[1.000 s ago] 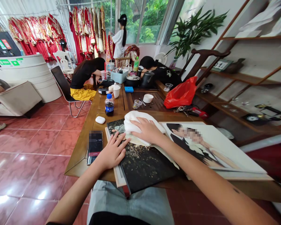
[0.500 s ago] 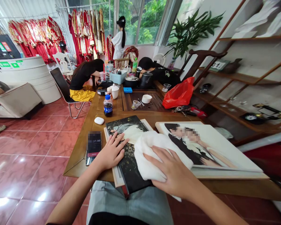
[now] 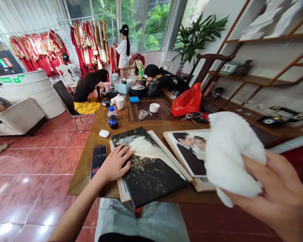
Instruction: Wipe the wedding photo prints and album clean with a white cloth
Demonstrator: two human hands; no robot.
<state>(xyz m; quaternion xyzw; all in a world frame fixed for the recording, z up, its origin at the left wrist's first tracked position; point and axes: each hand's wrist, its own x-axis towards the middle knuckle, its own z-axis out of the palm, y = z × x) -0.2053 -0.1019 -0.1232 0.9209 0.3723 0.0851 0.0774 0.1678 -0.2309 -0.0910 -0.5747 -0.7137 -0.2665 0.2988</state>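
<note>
My left hand [image 3: 118, 163] lies flat with spread fingers on the left edge of a dark photo panel [image 3: 154, 171], which shows a figure in a long white dress. Under that panel, the pale edge of another board or album sticks out. Raised above the table's right side, my right hand [image 3: 275, 188] grips a bunched white cloth [image 3: 234, 154]. Behind the cloth lies a second photo album [image 3: 189, 164] with a couple on its cover; the cloth and hand hide its right part.
A phone [image 3: 99, 159], a white earbud case [image 3: 104, 133] and a cola bottle [image 3: 112, 118] stand left on the wooden table [image 3: 83, 178]. Farther back are a small white bowl [image 3: 154, 107], a red plastic bag [image 3: 188, 101] and keys. Two people lean over the far end. Shelves [image 3: 255, 80] rise at right.
My right hand has lifted the white cloth off the dark photo panel and moved it up and right. My left hand stays on the panel.
</note>
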